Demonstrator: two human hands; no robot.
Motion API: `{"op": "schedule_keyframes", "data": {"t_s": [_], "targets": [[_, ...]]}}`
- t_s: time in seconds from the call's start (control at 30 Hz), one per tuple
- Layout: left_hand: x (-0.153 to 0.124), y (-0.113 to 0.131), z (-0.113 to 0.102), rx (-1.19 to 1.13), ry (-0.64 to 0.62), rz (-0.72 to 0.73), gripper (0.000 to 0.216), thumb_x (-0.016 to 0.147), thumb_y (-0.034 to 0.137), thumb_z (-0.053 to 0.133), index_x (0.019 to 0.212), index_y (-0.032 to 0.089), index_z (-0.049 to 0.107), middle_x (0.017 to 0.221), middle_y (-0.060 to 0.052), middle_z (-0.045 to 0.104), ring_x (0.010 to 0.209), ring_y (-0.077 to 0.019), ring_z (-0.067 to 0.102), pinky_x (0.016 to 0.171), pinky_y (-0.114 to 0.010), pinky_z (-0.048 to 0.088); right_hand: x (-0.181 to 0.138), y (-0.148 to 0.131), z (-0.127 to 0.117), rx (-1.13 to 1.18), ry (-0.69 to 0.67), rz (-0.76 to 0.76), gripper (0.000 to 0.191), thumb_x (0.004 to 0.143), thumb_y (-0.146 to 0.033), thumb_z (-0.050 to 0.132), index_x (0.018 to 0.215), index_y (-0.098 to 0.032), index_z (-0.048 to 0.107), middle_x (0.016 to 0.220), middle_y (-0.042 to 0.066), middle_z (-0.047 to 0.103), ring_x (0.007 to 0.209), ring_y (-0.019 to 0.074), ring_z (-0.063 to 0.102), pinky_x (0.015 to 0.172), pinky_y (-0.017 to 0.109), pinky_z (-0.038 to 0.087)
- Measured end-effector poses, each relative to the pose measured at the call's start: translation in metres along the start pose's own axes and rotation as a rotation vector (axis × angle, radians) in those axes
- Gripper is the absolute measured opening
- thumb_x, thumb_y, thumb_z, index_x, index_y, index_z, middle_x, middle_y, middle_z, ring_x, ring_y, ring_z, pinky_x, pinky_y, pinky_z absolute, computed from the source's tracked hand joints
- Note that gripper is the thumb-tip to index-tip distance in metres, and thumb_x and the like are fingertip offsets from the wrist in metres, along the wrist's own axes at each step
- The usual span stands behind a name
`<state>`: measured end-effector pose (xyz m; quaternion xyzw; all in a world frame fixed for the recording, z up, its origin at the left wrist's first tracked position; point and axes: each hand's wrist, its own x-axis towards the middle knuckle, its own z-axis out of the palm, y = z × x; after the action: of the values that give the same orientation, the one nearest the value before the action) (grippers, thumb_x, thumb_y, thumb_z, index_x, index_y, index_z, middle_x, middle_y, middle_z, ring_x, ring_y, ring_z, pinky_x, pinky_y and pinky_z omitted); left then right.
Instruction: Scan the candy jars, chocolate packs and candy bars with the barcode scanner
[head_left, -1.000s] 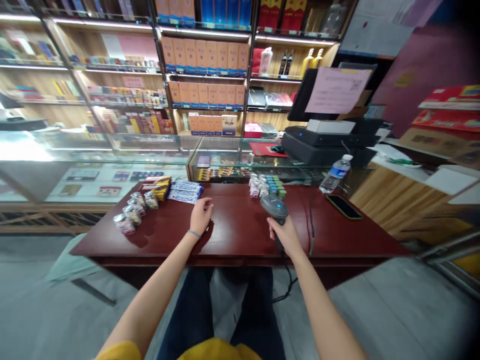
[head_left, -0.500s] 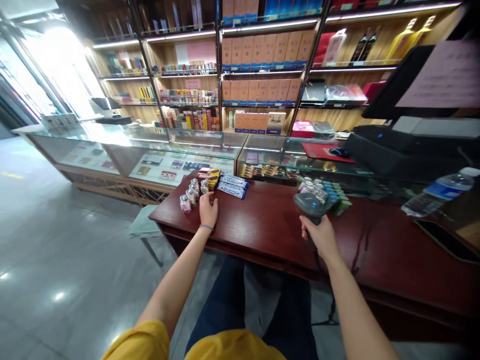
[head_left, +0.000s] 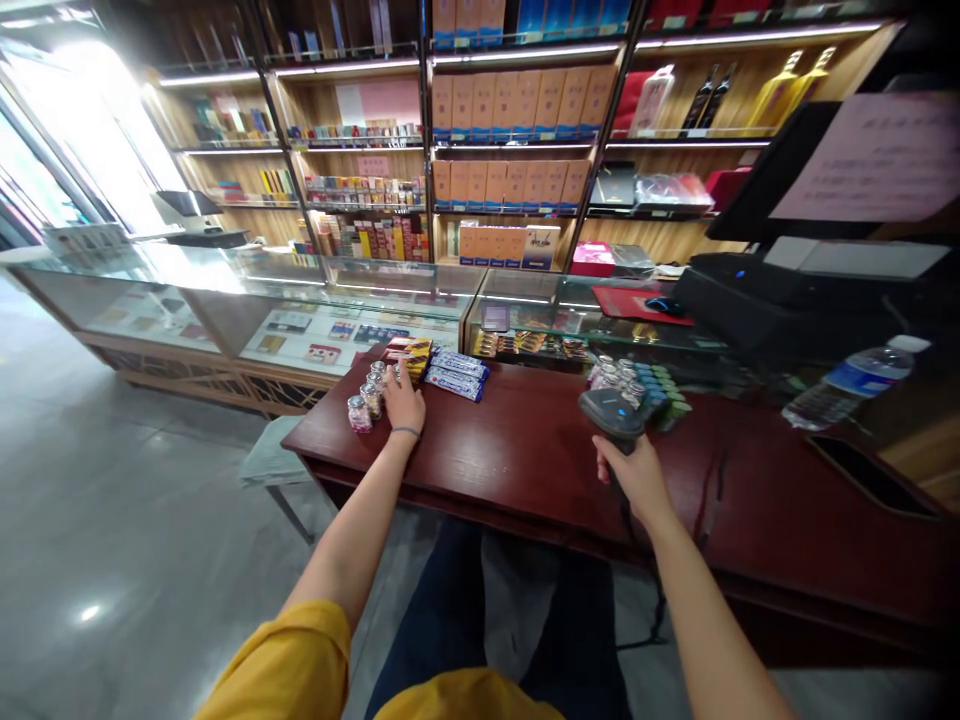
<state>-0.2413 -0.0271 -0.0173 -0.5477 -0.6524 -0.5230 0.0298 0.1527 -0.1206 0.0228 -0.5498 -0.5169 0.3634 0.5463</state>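
We sit at a desk (head_left: 525, 455) of glossy red-brown wood, smooth enough to throw back the light.

Our left hand (head_left: 406, 407) lies at the far left corner of the surface, palm down, thin band round the wrist. Its fingers are held close together and stretched fwd. The tips reach a row of small jars (head_left: 366, 398), which are clear and round w/ silvery lids and pale bits inside. We can't tell if the fingers clasp one or only touch it.

Just right of the jars, along the far edge, lie flat blue-and-white packs (head_left: 456, 372). Behind them are yellow-red packs (head_left: 409, 349), boxy and shiny.

Our right hand (head_left: 639, 478) is near the front edge, approx. mid-surface. Its fingers are curled tight round the handle of a scanner (head_left: 611, 412). The scanner is dark grey matte plastic w/ a rounded head and a small blue mark on top, held above the wood and head pointing to the far edge.

Just beyond the scanner, at the far edge, is a cluster of little bottles (head_left: 634, 378), some clear, some green-capped. Toward the right edge lie a clear plastic water bottle (head_left: 855, 385) w/ blue label, on its side, and a flat black phone (head_left: 874, 478).

Past the far edge runs a glass counter (head_left: 300, 290), w/ a black till (head_left: 750, 300) on the right.
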Motion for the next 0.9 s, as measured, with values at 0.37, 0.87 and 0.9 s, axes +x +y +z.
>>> {"op": "schedule_keyframes", "data": {"t_s": [0.37, 0.87, 0.9], "targets": [[-0.001, 0.001, -0.001, 0.099, 0.068, 0.043, 0.038, 0.086, 0.015, 0.057, 0.124, 0.016, 0.057, 0.125, -0.02, 0.05, 0.126, -0.0368, 0.046, 0.11, -0.058, 0.035, -0.004, 0.0, 0.003, -0.007, -0.038, 0.0, 0.043, 0.075, -0.054, 0.077, 0.09, -0.022, 0.053, 0.057, -0.007, 0.059, 0.039, 0.0113, 0.052, 0.038, 0.023, 0.043], [-0.022, 0.04, 0.028, -0.879, -0.217, -0.199, 0.059, 0.082, 0.035, 0.073, 0.134, 0.024, 0.047, 0.126, -0.01, 0.062, 0.112, -0.02, 0.065, 0.098, -0.036, 0.053, -0.019, -0.013, -0.007, -0.041, 0.094, -0.012, 0.056, 0.068, -0.061, 0.077, 0.103, -0.022, 0.056, 0.054, -0.007, 0.06, 0.039, 0.0139, 0.054, 0.038, 0.025, 0.045], [-0.027, 0.05, 0.035, -0.977, -0.272, -0.249, 0.061, 0.081, 0.036, 0.074, 0.135, 0.025, 0.047, 0.126, -0.01, 0.063, 0.113, -0.0203, 0.064, 0.098, -0.037, 0.053, -0.02, -0.014, -0.008, -0.041, 0.098, -0.014, 0.054, 0.069, -0.06, 0.077, 0.102, -0.023, 0.056, 0.054, -0.007, 0.059, 0.039, 0.0139, 0.054, 0.039, 0.025, 0.045]]}}
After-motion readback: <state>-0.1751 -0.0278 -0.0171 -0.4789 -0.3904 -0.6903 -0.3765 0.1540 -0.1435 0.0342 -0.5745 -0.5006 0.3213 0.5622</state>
